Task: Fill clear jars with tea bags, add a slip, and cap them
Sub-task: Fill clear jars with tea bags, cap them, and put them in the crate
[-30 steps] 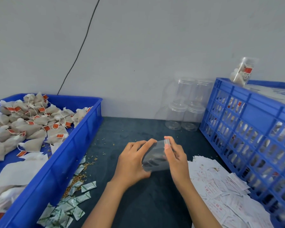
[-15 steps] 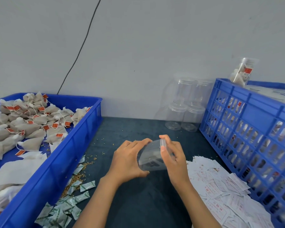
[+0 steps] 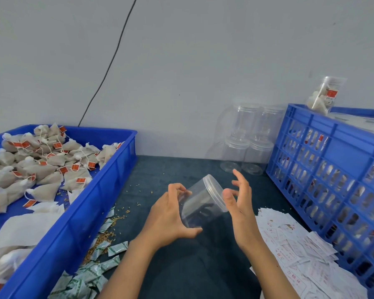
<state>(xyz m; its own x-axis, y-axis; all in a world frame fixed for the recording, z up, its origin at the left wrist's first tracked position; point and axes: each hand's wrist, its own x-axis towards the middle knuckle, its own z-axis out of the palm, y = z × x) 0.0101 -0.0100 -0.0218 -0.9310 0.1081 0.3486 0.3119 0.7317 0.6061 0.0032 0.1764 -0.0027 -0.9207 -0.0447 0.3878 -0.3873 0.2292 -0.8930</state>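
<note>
Over the dark worktop, between the blue tub of tea bags and the crate, my left hand grips the tilted clear jar, lid on; my right hand hovers beside it, fingers spread, holding nothing.

The left hand grips a clear jar tilted on its side above the dark table, its lid toward the right hand, whose spread fingers sit just beside the lid. Tea bags fill the blue tray at left, with green sachets below. Paper slips lie right, beside a blue crate; empty jars stand stacked by the wall.
</note>
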